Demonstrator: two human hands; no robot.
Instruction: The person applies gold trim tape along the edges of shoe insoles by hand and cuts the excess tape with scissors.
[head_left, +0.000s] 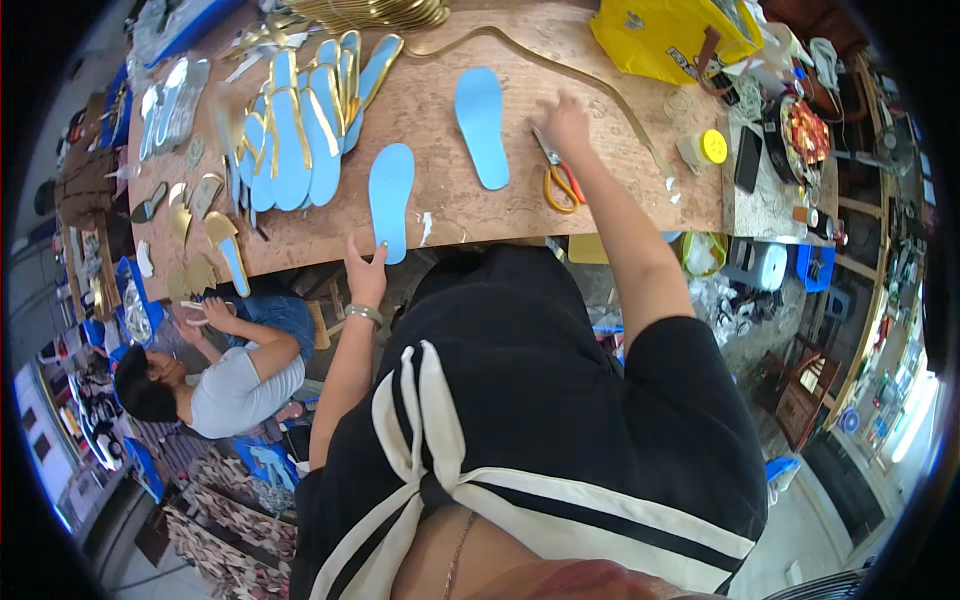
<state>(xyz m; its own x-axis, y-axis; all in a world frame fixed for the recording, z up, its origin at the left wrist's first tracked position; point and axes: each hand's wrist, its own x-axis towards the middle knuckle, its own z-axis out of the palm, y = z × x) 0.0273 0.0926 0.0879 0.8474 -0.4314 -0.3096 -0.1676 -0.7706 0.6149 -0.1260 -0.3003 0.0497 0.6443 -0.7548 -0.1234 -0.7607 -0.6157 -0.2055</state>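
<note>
A light blue insole (390,195) lies by the table's near edge, its heel toward me. My left hand (366,275) is at that heel, thumb tip against the insole and index finger stretched apart from it; the other fingers are hidden. Farther right, a second blue insole (481,125) lies flat, untouched. Over the table, my right hand (565,125) is open, its fingertips slightly blurred and nothing visible in them. Just below it are scissors (562,185) with orange-yellow handles, blades pointing away from me. A long gold strip (560,65) curves across the table beyond that hand.
Blue insoles with gold straps (300,130) are piled at the left, with gold scraps (190,215) nearby. A yellow bag (665,40), a yellow-lidded jar (705,148) and a phone (747,160) stand or lie at the right. A co-worker (235,380) sits at the left.
</note>
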